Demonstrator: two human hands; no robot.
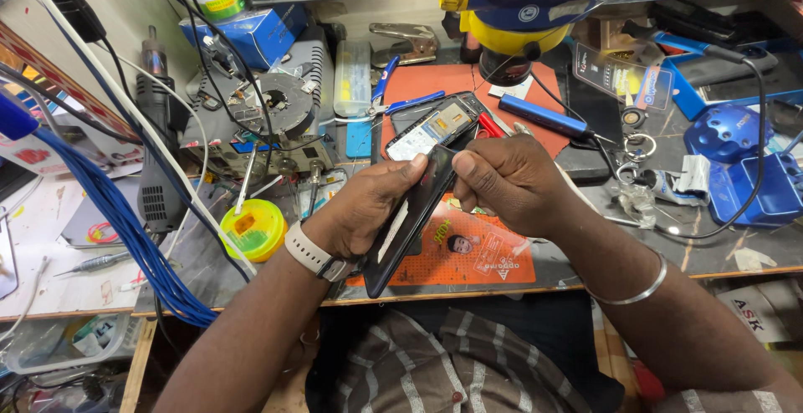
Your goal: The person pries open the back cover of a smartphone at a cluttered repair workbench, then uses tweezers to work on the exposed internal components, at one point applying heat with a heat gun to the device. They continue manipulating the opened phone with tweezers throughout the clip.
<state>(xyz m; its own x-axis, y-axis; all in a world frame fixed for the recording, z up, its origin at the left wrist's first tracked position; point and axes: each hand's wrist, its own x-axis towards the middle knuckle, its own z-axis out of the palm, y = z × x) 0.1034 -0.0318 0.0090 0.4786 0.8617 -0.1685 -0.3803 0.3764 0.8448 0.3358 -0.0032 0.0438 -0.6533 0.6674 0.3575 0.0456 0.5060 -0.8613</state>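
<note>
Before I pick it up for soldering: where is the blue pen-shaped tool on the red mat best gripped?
Grip the blue tool mid-barrel, from above, fingers across its long sides. It lies flat and slanted on the mat, with its cabled end to the right.

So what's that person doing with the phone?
A person at a cluttered repair bench holds a dark phone on edge in the left hand. The right hand pinches its top end, thumb pressed against the upper corner. Behind the hands, another opened phone lies on an orange mat, under a blue and yellow microscope. A yellow tub sits to the left.
</note>
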